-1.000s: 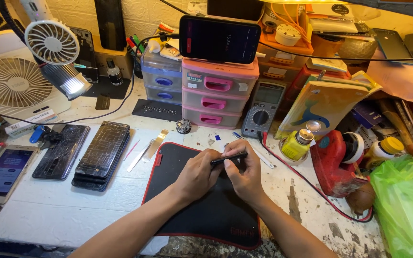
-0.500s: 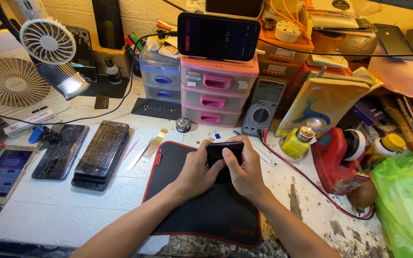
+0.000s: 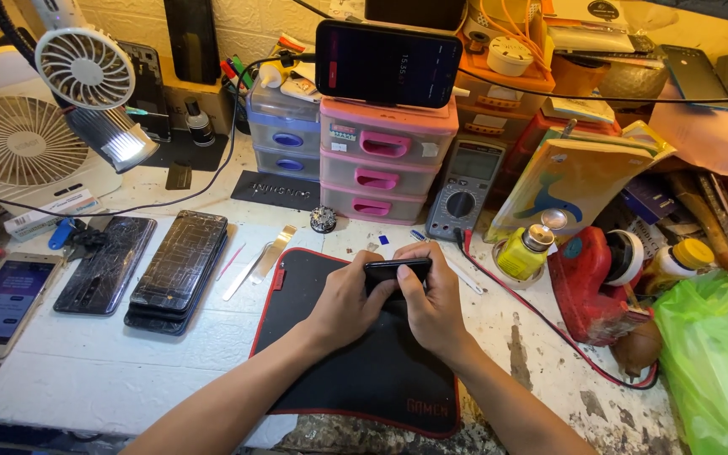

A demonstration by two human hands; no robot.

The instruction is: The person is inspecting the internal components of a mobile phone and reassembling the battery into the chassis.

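The dark phone [image 3: 396, 271], lying flatter a second ago, is now being tilted up on its long edge over the black mat [image 3: 355, 379]; it is being clamped between the left hand [image 3: 349, 299] and right hand [image 3: 433, 303], so some edge work is judged underway. Beyond the grip, pink drawers [image 3: 385, 160] are being kept closed, contents hidden.

Left hand [image 3: 349, 305], right hand [image 3: 436, 305] grip black phone [image 3: 396, 271] edgewise over black mat [image 3: 364, 379].
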